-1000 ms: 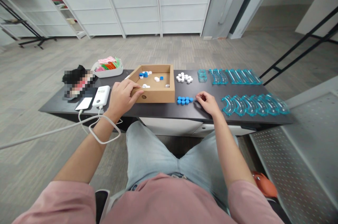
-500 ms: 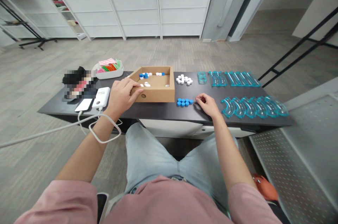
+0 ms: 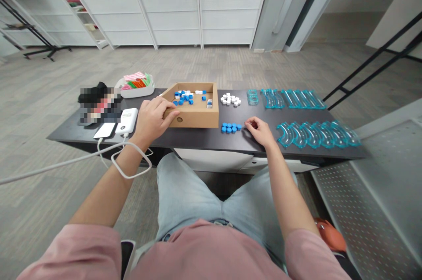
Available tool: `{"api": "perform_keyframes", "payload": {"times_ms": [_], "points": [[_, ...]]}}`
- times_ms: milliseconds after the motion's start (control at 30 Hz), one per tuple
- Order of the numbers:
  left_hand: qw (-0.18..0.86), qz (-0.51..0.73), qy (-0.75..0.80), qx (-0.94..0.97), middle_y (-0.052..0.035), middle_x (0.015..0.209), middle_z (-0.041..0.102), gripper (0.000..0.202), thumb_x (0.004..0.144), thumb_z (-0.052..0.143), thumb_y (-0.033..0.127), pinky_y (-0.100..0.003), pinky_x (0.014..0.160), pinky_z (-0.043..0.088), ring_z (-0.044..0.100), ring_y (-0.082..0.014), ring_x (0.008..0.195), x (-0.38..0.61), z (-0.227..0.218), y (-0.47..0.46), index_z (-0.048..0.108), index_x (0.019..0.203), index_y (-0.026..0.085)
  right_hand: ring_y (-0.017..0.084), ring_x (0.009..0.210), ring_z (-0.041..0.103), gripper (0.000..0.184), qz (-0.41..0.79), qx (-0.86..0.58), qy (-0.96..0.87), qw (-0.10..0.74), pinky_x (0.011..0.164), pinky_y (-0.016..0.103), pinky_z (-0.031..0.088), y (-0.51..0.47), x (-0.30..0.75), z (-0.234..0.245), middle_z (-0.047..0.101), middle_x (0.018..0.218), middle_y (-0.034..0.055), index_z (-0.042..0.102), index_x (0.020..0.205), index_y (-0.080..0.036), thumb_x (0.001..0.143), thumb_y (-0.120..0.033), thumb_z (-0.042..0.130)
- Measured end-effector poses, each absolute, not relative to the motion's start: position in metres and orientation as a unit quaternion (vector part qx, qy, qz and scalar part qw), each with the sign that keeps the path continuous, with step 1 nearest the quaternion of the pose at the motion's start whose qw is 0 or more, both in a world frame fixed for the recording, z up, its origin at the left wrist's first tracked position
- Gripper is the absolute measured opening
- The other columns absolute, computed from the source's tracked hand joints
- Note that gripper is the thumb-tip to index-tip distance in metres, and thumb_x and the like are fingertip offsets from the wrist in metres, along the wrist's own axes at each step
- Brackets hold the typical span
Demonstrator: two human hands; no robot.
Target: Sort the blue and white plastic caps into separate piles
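My left hand [image 3: 154, 118] grips the near left corner of an open cardboard box [image 3: 198, 119], thumb over the front wall and fingers along the left side. Small blue and white caps [image 3: 190, 102] lie loose inside the box. My right hand [image 3: 259, 130] rests by the table's front, thumb and fingertips drawn together; whether anything is between them is hidden. Just left of its fingertips sits a tight group of blue caps [image 3: 229, 128] in rows. Behind them is a loose cluster of white caps [image 3: 230, 100].
Teal clear plastic pieces, curved [image 3: 316, 134] and straight [image 3: 303, 99], line the dark table [image 3: 198, 136] on the right. At left are a white power bank [image 3: 126, 121] with a cable [image 3: 82, 157], a phone [image 3: 104, 130] and a white basket [image 3: 137, 92] of colourful items.
Inside the box the caps have shifted, and more blue ones now show at its left, middle and right. Both hands have stayed in nearly the same place.
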State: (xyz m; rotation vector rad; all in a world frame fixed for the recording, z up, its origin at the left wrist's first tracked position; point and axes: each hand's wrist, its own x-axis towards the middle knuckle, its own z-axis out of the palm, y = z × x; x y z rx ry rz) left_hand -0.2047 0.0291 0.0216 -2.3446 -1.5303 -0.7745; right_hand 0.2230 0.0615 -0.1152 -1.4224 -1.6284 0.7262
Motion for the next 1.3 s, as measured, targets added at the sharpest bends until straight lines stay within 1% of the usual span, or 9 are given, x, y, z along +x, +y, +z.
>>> {"api": "perform_keyframes", "payload": {"times_ms": [267, 433, 633, 767, 933, 1067, 1200, 1300], "points": [[0.117, -0.272, -0.520, -0.801, -0.0115, 0.113, 0.079, 0.018, 0.107, 0.061, 0.041, -0.049, 0.098, 0.049, 0.071, -0.0333, 0.115, -0.205, 0.021, 0.029, 0.070, 0.107, 0.027, 0.032, 0.077, 0.068, 0.024, 0.281, -0.567, -0.652, 0.417, 0.079, 0.050, 0.056, 0.062, 0.223, -0.116, 0.078, 0.087, 0.0083, 0.069, 0.085, -0.036, 0.089, -0.060, 0.068], [0.115, -0.273, -0.522, -0.800, -0.0115, 0.114, 0.078, 0.018, 0.108, 0.061, 0.041, -0.049, 0.099, 0.049, 0.070, -0.0334, 0.117, -0.203, 0.022, 0.028, 0.072, 0.108, 0.026, 0.032, 0.079, 0.070, 0.024, 0.279, -0.573, -0.650, 0.415, 0.080, 0.049, 0.058, 0.061, 0.222, -0.115, 0.079, 0.087, 0.0082, 0.069, 0.085, -0.036, 0.088, -0.060, 0.068], [0.102, -0.269, -0.527, -0.799, -0.0121, 0.114, 0.077, 0.024, 0.109, 0.059, 0.042, -0.049, 0.100, 0.049, 0.069, -0.0327, 0.115, -0.202, 0.023, 0.026, 0.076, 0.112, 0.025, 0.033, 0.080, 0.070, 0.025, 0.289, -0.574, -0.644, 0.414, 0.080, 0.050, 0.057, 0.061, 0.221, -0.113, 0.079, 0.087, 0.0085, 0.068, 0.085, -0.035, 0.087, -0.060, 0.067], [0.084, -0.268, -0.533, -0.798, -0.0131, 0.113, 0.076, 0.029, 0.110, 0.057, 0.046, -0.050, 0.099, 0.048, 0.068, -0.0333, 0.115, -0.199, 0.028, 0.023, 0.077, 0.110, 0.026, 0.034, 0.081, 0.068, 0.026, 0.296, -0.573, -0.645, 0.411, 0.081, 0.051, 0.056, 0.059, 0.220, -0.110, 0.078, 0.087, 0.0090, 0.068, 0.086, -0.036, 0.087, -0.062, 0.068], [0.070, -0.265, -0.535, -0.799, -0.0134, 0.108, 0.075, 0.033, 0.108, 0.057, 0.050, -0.049, 0.093, 0.051, 0.068, -0.0333, 0.111, -0.197, 0.028, 0.020, 0.078, 0.106, 0.026, 0.035, 0.082, 0.068, 0.027, 0.292, -0.578, -0.643, 0.409, 0.081, 0.051, 0.055, 0.058, 0.220, -0.108, 0.078, 0.088, 0.0098, 0.068, 0.085, -0.037, 0.086, -0.064, 0.068], [0.047, -0.245, -0.527, -0.813, -0.0140, 0.112, 0.075, 0.032, 0.107, 0.058, 0.051, -0.048, 0.096, 0.055, 0.069, -0.0331, 0.110, -0.200, 0.017, 0.013, 0.077, 0.106, 0.025, 0.035, 0.084, 0.069, 0.028, 0.294, -0.577, -0.644, 0.408, 0.081, 0.051, 0.056, 0.058, 0.220, -0.109, 0.079, 0.090, 0.0099, 0.068, 0.085, -0.037, 0.086, -0.065, 0.068], [0.004, -0.217, -0.516, -0.829, -0.0137, 0.114, 0.076, 0.026, 0.108, 0.056, 0.048, -0.050, 0.101, 0.058, 0.072, -0.0344, 0.113, -0.203, 0.003, -0.001, 0.077, 0.108, 0.031, 0.033, 0.082, 0.070, 0.025, 0.301, -0.570, -0.643, 0.414, 0.082, 0.051, 0.057, 0.060, 0.221, -0.112, 0.079, 0.089, 0.0088, 0.069, 0.085, -0.037, 0.087, -0.062, 0.069], [-0.020, -0.193, -0.511, -0.837, -0.0145, 0.117, 0.076, 0.026, 0.110, 0.053, 0.048, -0.054, 0.102, 0.059, 0.073, -0.0370, 0.113, -0.204, -0.007, -0.011, 0.076, 0.107, 0.035, 0.033, 0.081, 0.071, 0.023, 0.297, -0.568, -0.645, 0.416, 0.082, 0.051, 0.058, 0.060, 0.222, -0.115, 0.078, 0.089, 0.0086, 0.069, 0.086, -0.037, 0.088, -0.059, 0.069]]}}
